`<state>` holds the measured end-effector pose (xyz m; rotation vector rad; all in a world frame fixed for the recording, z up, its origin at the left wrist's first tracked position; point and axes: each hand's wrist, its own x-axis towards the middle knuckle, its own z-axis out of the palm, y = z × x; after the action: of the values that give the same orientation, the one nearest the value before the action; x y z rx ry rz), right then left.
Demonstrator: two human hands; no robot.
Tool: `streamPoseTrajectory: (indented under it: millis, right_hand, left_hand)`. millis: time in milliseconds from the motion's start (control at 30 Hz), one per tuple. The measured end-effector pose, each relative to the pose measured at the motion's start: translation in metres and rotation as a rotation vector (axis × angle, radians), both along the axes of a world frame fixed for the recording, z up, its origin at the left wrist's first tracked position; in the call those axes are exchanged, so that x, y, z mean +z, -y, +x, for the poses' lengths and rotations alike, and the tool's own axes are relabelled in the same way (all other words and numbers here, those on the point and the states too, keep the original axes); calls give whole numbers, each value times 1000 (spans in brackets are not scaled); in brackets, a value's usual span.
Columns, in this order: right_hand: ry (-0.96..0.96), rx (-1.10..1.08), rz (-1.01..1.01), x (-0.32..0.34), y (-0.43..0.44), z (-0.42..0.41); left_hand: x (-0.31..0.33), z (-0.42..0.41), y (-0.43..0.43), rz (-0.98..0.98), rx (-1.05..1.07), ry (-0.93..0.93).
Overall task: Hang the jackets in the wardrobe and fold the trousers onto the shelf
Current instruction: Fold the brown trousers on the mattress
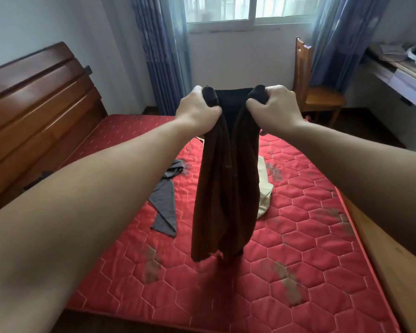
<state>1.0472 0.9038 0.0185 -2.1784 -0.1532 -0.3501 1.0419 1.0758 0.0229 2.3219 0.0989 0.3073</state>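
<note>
L hand (pixel 197 109), R hand (pixel 273 108) hold brown garment (pixel 223 200), beige item (pixel 264 191) part-hidden behind

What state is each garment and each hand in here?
brown garment, held up, hanging bunched over the mattress
left hand, grips the brown garment's top
right hand, grips the brown garment's top
grey garment, lying loose on the mattress
beige garment, on the mattress, partly hidden

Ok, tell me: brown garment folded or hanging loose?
Hanging loose: the brown garment drapes down over the red mattress, left hand and right hand gripping its top.
</note>
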Motion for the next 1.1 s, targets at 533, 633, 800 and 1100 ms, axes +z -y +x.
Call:
streamPoseTrajectory:
  millis: [533, 633, 800, 1100]
  right_hand:
    - [37, 135, -38, 8, -8, 6]
    - [34, 190, 16, 7, -7, 7]
    - [8, 193, 205, -9, 7, 12]
    - [-86, 82, 319, -87, 71, -5]
  left_hand:
    - [6, -6, 0, -187, -329, -325]
    - [-1, -5, 9, -128, -355, -249]
    - [-15, 9, 25, -151, -201, -90]
    - [-27, 32, 110, -364, -105, -60]
